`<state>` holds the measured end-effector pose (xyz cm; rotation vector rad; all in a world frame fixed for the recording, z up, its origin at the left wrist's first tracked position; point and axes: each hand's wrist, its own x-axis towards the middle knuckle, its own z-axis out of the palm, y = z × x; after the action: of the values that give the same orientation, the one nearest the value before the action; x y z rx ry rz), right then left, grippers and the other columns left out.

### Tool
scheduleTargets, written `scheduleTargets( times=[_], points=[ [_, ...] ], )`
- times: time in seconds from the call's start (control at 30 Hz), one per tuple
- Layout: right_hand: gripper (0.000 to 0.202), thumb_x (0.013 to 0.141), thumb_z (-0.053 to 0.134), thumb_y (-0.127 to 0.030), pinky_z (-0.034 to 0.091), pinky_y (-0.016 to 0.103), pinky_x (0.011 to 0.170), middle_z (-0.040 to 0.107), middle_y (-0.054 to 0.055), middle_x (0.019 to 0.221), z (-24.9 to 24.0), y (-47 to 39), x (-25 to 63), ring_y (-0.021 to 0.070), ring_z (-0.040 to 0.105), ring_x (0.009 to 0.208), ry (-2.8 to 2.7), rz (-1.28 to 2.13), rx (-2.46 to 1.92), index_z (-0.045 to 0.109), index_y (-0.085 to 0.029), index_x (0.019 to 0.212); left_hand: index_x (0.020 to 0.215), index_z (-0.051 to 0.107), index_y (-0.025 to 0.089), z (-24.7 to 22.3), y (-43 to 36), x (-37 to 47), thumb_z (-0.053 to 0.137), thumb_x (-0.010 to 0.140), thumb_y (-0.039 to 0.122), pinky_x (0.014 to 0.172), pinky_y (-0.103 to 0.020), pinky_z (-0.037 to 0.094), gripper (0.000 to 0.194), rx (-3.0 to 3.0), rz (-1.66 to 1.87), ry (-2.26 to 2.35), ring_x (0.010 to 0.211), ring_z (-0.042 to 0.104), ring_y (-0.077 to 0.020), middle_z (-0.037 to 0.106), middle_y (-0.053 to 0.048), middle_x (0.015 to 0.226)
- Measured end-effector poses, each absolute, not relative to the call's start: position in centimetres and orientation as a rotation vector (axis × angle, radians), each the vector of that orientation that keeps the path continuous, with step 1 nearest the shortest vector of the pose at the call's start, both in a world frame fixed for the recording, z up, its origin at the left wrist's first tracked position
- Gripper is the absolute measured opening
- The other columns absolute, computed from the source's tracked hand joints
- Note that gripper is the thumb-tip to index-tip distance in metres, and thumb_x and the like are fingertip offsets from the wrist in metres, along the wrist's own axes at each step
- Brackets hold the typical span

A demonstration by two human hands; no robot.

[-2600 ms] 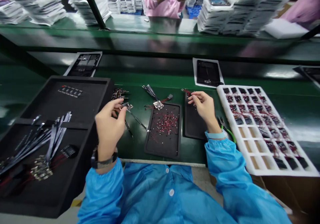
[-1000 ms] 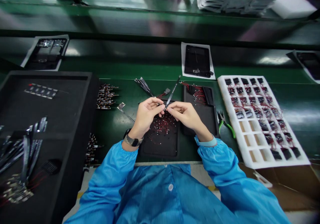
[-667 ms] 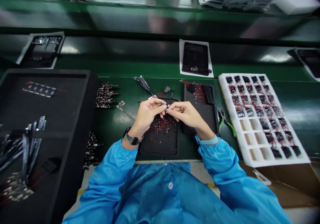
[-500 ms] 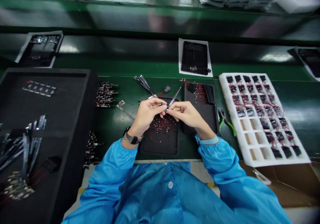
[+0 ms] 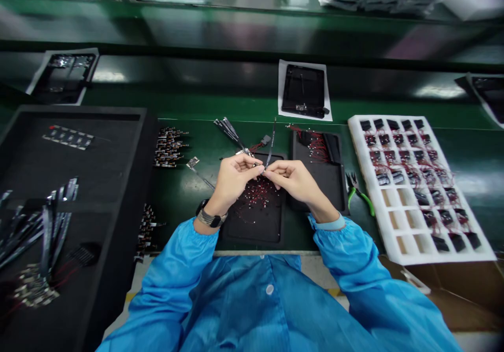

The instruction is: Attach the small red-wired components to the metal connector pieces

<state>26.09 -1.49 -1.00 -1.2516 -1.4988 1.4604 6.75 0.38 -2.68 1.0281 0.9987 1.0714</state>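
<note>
Over a black tray (image 5: 255, 231), my left hand (image 5: 232, 179) and my right hand (image 5: 293, 181) meet fingertip to fingertip. Both are closed in a pinch on a small circuit board, mostly hidden by the fingers. Its flat ribbon cable (image 5: 271, 141) sticks up between the hands, nearly upright. Below them in the tray lies a heap of thin red and black wires (image 5: 260, 193) with tiny white ends. Several more ribbon cables (image 5: 230, 130) fan out just behind my left hand, beside a small grey part (image 5: 265, 140) with red wires.
Right of the hands are a second black tray (image 5: 315, 189) with wired black parts, green-handled pliers (image 5: 360, 194), and a white foam tray (image 5: 394, 255) of wired parts. At left stand stacked small boards (image 5: 169, 147) and a large black bin (image 5: 122, 184). A tablet shell (image 5: 304, 89) lies behind.
The ribbon cable has swung from leaning right to nearly upright. Both hands keep their pinch in about the same place. The view has shifted slightly.
</note>
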Motion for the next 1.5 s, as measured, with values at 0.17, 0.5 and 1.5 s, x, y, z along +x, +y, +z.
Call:
scheduleTargets(
  times=[0.17,0.5,1.5],
  points=[
    [0.036,0.091,0.077,-0.051,0.043,0.027,0.056,0.061,-0.001,0.060,-0.6,-1.7,26.4,0.0126,0.053,0.055,-1.513,1.490,-1.236,0.076,-0.015,0.090,0.084,0.080,0.015,-2.5,0.5,6.6,0.091,0.072,0.029,0.064,-0.028,0.053,0.021,0.991,1.034,0.939,0.061,0.064,-0.0139,0.070,-0.003,0.068],
    [0.034,0.089,0.076,-0.048,0.042,0.026,0.055,0.061,-0.001,0.060,-0.7,-1.7,26.4,0.0117,0.054,0.054,-1.498,1.458,-1.262,0.074,-0.014,0.089,0.084,0.080,0.014,-2.3,0.4,6.8,0.090,0.072,0.027,0.063,-0.027,0.052,0.020,0.993,1.032,0.948,0.061,0.064,-0.0134,0.071,-0.003,0.067],
    [0.030,0.088,0.081,-0.044,0.041,0.024,0.052,0.064,0.000,0.065,-1.4,-2.0,26.3,0.0102,0.054,0.053,-1.440,1.458,-1.215,0.076,-0.015,0.089,0.080,0.079,0.013,-2.3,0.8,6.4,0.096,0.063,0.030,0.063,-0.027,0.055,0.030,0.865,0.963,0.878,0.057,0.067,-0.0135,0.073,-0.004,0.066]
  ],
)
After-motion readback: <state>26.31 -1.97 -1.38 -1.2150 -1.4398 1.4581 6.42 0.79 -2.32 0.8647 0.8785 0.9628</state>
